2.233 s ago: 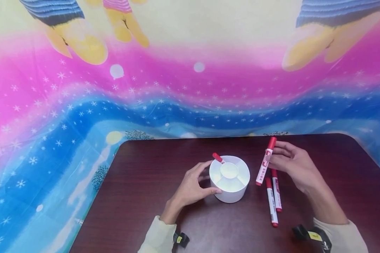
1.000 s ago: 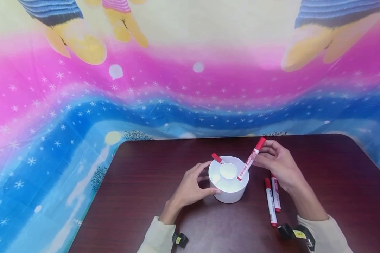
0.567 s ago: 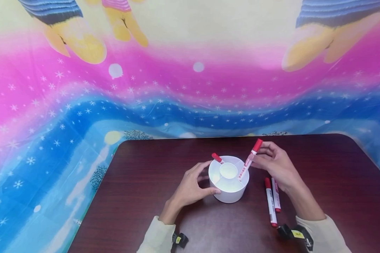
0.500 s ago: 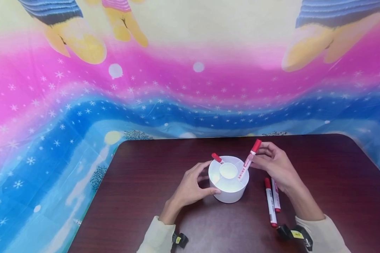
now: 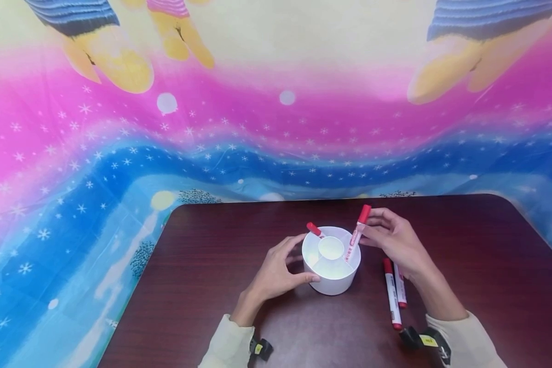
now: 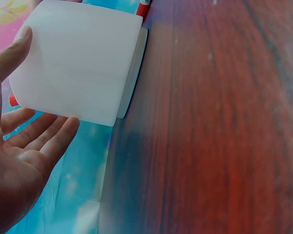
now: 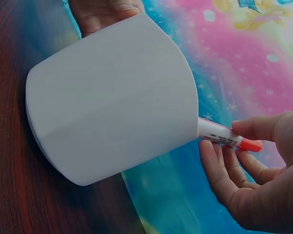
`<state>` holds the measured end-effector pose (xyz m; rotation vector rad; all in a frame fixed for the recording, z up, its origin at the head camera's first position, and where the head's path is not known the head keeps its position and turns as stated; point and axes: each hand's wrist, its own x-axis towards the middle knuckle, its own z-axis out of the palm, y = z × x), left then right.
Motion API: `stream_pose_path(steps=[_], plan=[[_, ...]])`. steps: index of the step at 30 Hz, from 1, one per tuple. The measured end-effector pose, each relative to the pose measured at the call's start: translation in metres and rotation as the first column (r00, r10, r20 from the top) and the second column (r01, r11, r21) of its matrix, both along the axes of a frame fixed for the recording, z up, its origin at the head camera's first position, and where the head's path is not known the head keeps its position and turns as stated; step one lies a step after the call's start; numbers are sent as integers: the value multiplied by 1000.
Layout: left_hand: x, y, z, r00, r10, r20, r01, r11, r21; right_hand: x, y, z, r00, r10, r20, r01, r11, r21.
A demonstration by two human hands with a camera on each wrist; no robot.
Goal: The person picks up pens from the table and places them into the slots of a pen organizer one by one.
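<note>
A round white pen holder (image 5: 332, 286) with a ring of compartments around a central cup stands on the table. My left hand (image 5: 276, 271) grips its left side, thumb at the front wall and fingers around the back. Between thumb and fingertips, my right hand (image 5: 402, 243) pinches a red-capped whiteboard marker (image 5: 356, 236), cap up and leaning right. That marker's lower end is inside a right-hand compartment, hidden behind the holder's wall (image 7: 112, 97) in the right wrist view. Another red-capped marker (image 5: 314, 229) leans in the back left compartment.
Two more red-and-white markers, a nearer one (image 5: 393, 299) and one beside it (image 5: 400, 289), lie on the dark wooden table (image 5: 202, 286) below my right hand. A colourful printed cloth (image 5: 257, 122) hangs behind the table's far edge.
My right hand has carried the marker left from above the lying markers to the holder, and its lower end has gone down into a compartment. My left hand has stayed on the holder.
</note>
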<state>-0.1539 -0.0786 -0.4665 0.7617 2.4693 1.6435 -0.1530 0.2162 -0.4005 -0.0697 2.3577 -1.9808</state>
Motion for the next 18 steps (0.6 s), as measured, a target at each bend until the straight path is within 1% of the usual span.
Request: stream_pose_path(steps=[3, 6, 10, 18], plan=[[0, 0, 0, 1000, 0, -5, 0, 1000, 4, 0, 0, 0, 1000, 9, -17, -9, 1000, -20], [0, 0, 0, 1000, 4, 3, -4, 1000, 0, 0, 1, 1, 999, 14, -35, -14, 1000, -24], [0, -1, -1, 1000, 12, 9, -12, 1000, -14, 0, 4, 1, 999, 12, -35, -13, 1000, -9], [0, 0, -2, 1000, 21, 0, -21, 999, -32, 0, 8, 2, 999, 20, -33, -20, 1000, -17]])
